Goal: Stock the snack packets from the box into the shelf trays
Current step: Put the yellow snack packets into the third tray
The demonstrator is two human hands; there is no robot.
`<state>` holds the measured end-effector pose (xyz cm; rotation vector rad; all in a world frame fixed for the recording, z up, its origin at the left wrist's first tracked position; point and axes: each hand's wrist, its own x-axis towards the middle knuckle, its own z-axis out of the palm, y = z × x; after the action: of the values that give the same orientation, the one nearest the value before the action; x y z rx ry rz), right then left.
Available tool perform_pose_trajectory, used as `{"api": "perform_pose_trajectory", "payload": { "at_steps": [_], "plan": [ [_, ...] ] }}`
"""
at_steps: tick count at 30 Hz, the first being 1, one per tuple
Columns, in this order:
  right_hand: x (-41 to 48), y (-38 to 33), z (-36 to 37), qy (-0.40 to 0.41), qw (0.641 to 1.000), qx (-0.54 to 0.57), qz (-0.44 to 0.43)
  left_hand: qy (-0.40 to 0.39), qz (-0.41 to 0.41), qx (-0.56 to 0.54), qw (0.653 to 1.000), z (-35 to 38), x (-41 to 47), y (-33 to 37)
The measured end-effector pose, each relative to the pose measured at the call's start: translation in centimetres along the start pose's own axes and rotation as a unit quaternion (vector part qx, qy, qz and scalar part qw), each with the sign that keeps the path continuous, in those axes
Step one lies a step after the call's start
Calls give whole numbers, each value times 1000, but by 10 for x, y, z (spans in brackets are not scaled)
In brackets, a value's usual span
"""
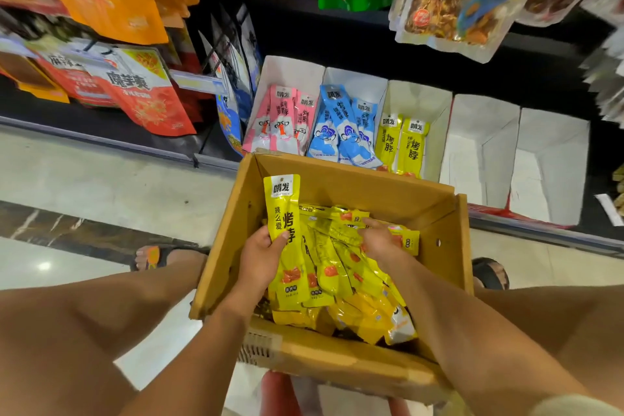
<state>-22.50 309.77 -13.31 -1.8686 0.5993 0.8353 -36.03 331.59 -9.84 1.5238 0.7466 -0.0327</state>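
Observation:
An open cardboard box point(351, 179) sits in front of me, holding several yellow snack packets point(341, 267). My left hand point(260, 260) grips a small bunch of yellow packets, the front one point(283, 213) upright against the box's left wall. My right hand point(380, 241) reaches into the pile, fingers curled round a packet near the box's right side. On the low shelf stand white trays: one point(290, 73) with pink packets point(282, 121), one point(358, 81) with blue packets point(344, 128), one point(418, 94) with two yellow packets point(403, 142).
Two more white trays point(483, 145) point(550, 159) stand to the right of the yellow one, with nothing in them. Large snack bags hang above and to the left of the trays point(145, 91). My feet in sandals rest on the tiled floor either side of the box.

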Motion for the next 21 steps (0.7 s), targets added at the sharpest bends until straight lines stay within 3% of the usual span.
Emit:
{"api": "perform_pose_trajectory", "payload": {
  "at_steps": [4, 8, 14, 18, 21],
  "plan": [
    [11, -11, 13, -44, 997, 44, 49, -2, -5, 11, 1000, 0, 4, 1],
    [14, -17, 16, -37, 996, 55, 51, 2, -7, -4, 1000, -4, 9, 8],
    [-13, -19, 12, -45, 997, 63, -16, 15, 4, -14, 1000, -12, 10, 25],
    [-55, -38, -5, -62, 996, 12, -69, 1, 10, -26, 1000, -14, 2, 50],
    [-98, -62, -26, -83, 983, -51, -157, -26, 37, -18, 999, -15, -4, 82]
  ]
}}
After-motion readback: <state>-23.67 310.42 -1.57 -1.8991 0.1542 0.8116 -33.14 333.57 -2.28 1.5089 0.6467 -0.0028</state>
